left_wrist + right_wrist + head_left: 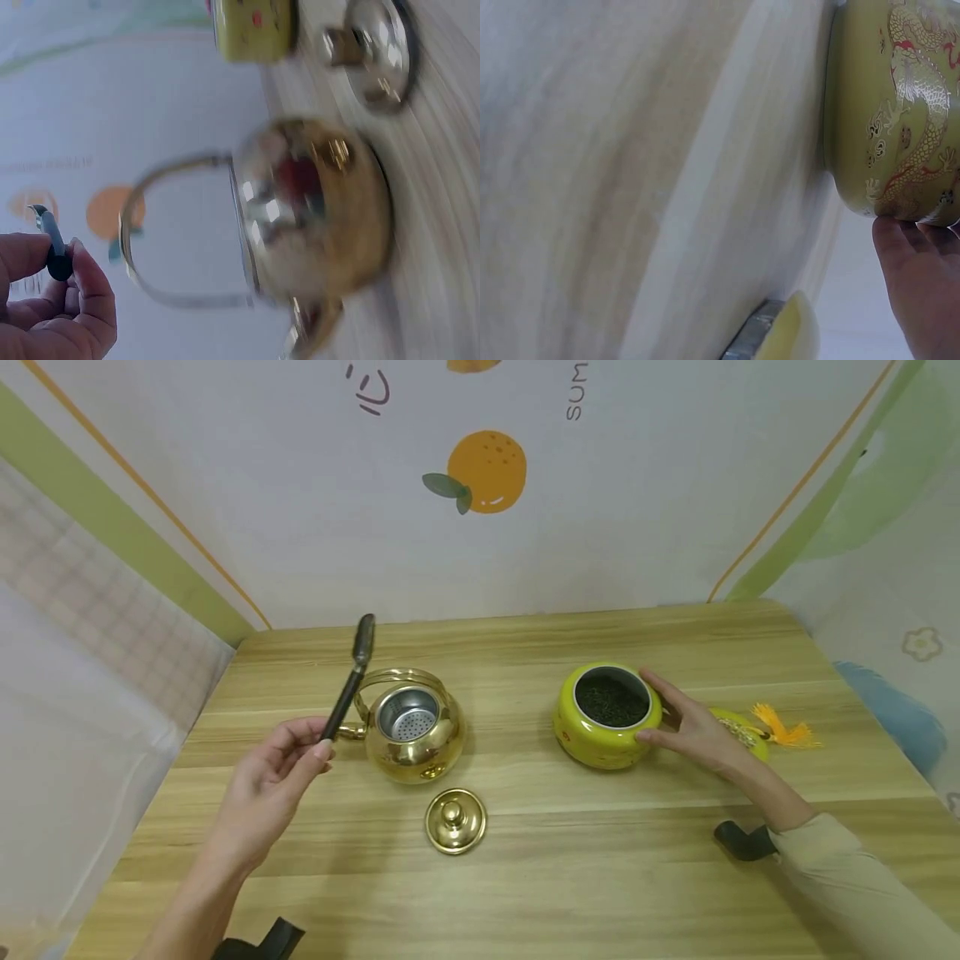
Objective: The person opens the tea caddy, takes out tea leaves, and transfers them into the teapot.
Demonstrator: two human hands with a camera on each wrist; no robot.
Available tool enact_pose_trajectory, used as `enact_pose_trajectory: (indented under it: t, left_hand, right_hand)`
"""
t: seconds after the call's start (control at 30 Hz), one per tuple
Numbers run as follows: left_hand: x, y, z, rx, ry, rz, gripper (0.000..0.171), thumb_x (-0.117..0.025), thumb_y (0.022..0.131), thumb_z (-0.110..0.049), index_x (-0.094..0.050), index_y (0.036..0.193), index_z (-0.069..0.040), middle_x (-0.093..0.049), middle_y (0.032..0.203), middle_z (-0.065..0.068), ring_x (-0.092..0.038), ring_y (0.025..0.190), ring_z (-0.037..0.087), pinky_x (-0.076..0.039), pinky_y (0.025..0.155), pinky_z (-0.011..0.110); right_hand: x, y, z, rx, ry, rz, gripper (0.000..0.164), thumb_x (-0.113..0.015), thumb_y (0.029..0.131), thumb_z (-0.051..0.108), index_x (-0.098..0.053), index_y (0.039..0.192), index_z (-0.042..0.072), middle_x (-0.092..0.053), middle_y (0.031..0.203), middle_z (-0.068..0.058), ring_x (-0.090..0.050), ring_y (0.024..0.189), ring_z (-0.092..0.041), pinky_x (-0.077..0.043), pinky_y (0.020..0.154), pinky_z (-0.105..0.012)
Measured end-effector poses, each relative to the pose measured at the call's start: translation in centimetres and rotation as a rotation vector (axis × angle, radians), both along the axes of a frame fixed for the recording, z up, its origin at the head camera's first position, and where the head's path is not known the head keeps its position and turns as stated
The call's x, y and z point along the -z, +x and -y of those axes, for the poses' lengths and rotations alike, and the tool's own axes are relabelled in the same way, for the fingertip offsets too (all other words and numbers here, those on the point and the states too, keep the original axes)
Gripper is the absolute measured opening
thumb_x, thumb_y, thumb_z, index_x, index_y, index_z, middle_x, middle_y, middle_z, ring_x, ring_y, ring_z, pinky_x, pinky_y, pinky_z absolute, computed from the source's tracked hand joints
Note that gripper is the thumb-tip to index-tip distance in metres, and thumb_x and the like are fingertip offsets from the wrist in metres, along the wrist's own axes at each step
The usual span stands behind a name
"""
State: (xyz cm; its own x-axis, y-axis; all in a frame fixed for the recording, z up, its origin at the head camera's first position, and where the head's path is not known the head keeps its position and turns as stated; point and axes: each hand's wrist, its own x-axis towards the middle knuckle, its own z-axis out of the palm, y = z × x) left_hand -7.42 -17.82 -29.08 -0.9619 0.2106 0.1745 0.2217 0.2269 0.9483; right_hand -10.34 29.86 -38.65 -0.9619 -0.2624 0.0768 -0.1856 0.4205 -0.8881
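My left hand pinches a small spoon by its black handle, its metal bowl pointing up. Beside it stands a gold teapot with its top uncovered, showing a perforated steel strainer inside. In front of the pot lies its gold lid, knob up. My right hand holds the right side of a yellow tea jar, thumb and fingers spread around it. Dark loose tea leaves lie in the jar. In the right wrist view, a dragon pattern decorates the jar.
A yellow lid with an orange tassel lies to the right of the jar, partly behind my right hand. The wooden table meets a fruit-printed cloth wall at the back. Black straps show at both wrists.
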Motion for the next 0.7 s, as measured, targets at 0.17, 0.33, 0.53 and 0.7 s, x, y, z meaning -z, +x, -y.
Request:
enact_pose_trajectory:
  t: [0.17,0.33,0.53,0.7]
  left_hand:
    - [-0.5,-0.4,-5.2,0.113,-0.134,0.070,0.024,-0.052,0.096,-0.007,-0.053,0.117,0.004,-0.060,0.101,0.012,-0.059,0.089,0.013,-0.053,0.080,0.019]
    - [1.3,-1.8,-10.0,0.229,-0.129,0.097,0.023,-0.053,0.095,-0.005,-0.056,0.116,0.003,-0.061,0.097,0.015,-0.060,0.085,0.020,-0.056,0.077,0.026]
    - [2.4,-3.6,-14.4,0.247,-0.140,0.101,0.021,-0.057,0.093,-0.010,-0.061,0.113,-0.002,-0.065,0.092,0.011,-0.062,0.082,0.022,-0.053,0.067,0.021]
    - [3.2,-5.0,-16.7,0.219,-0.120,0.085,0.019,-0.059,0.093,-0.014,-0.065,0.108,-0.004,-0.066,0.087,0.010,-0.062,0.078,0.020,-0.050,0.060,0.021]
  right_hand:
    - [0.0,0.1,0.0,0.004,0.000,-0.002,0.085,-0.069,0.085,0.006,-0.014,0.150,0.002,-0.013,0.155,-0.021,-0.023,0.136,-0.045,-0.031,0.095,0.000]
    - [0.2,0.1,0.0,0.008,-0.003,0.009,0.085,-0.069,0.085,0.007,-0.014,0.150,0.003,-0.013,0.155,-0.020,-0.022,0.137,-0.043,-0.031,0.096,0.000]
    - [0.3,0.1,0.0,0.018,-0.007,0.016,0.085,-0.069,0.085,0.007,-0.014,0.150,0.001,-0.012,0.155,-0.020,-0.021,0.138,-0.043,-0.030,0.095,0.000]
    - [0.3,0.0,-0.1,0.016,-0.023,0.020,0.086,-0.069,0.084,0.006,-0.013,0.150,0.002,-0.012,0.155,-0.021,-0.020,0.138,-0.043,-0.031,0.097,-0.001]
